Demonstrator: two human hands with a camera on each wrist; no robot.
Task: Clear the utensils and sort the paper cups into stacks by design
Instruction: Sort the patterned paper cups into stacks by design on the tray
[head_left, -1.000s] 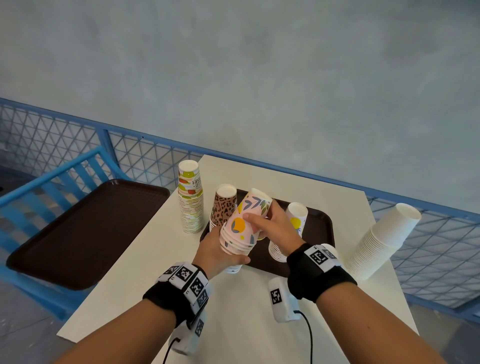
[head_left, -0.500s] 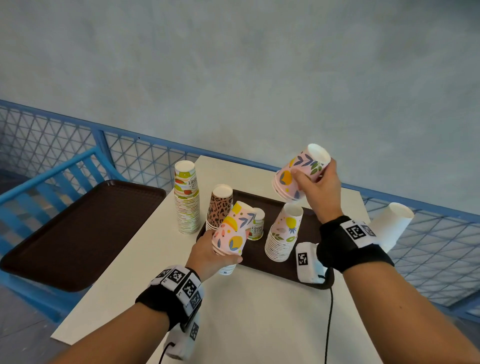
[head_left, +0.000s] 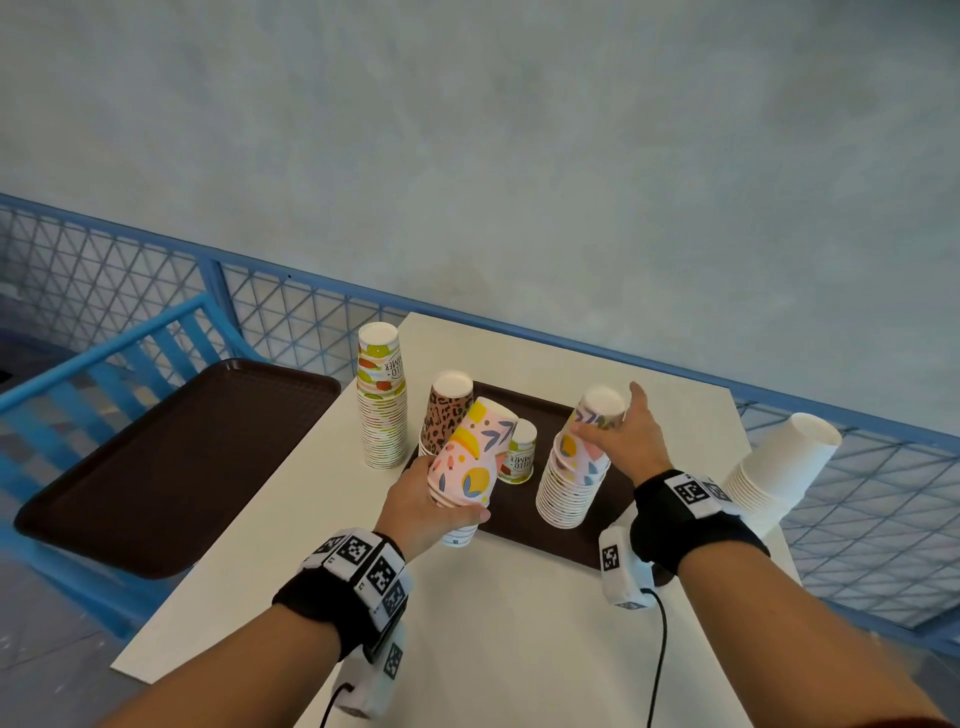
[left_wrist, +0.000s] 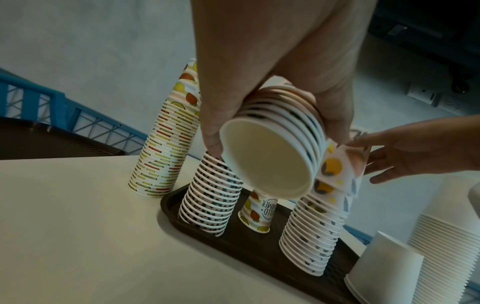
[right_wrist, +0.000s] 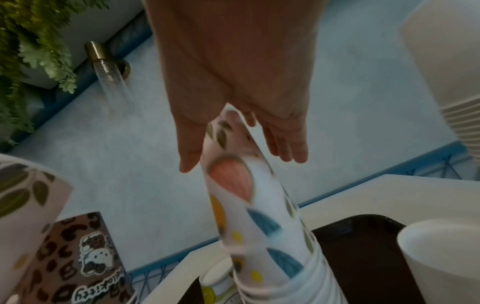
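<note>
**Cup sorting well along, one handful of pink cups left to place**

Far left, an empty brown tray (head_left: 156, 467) sits on a blue chair (head_left: 104, 353), off the white table (head_left: 467, 623). On the table, the tall fruit-print stack (head_left: 382, 400) stands upside down just beside the second tray (head_left: 524, 525). On that tray stands the leopard-print stack (head_left: 447, 410), and near it a single fruit-print cup (head_left: 521, 452), which by its design looks to belong on the tall stack.

The left hand (head_left: 421, 506) grasps a short nested bundle of pink leaf-and-lemon cups (head_left: 470, 457), tilted above the tray's near edge, fingers wrapped round its rims. Farther right, the pink stack (head_left: 574, 467) stands on the tray; the right hand (head_left: 626, 439) is released, fingers straight and resting lightly against the stack's top cups. At the table's right edge leans a plain white stack (head_left: 774, 467).

No utensils show, so that part seems done. Judging by the layout, what remains is adding the held bundle to the pink stack and moving the stray fruit cup.
</note>
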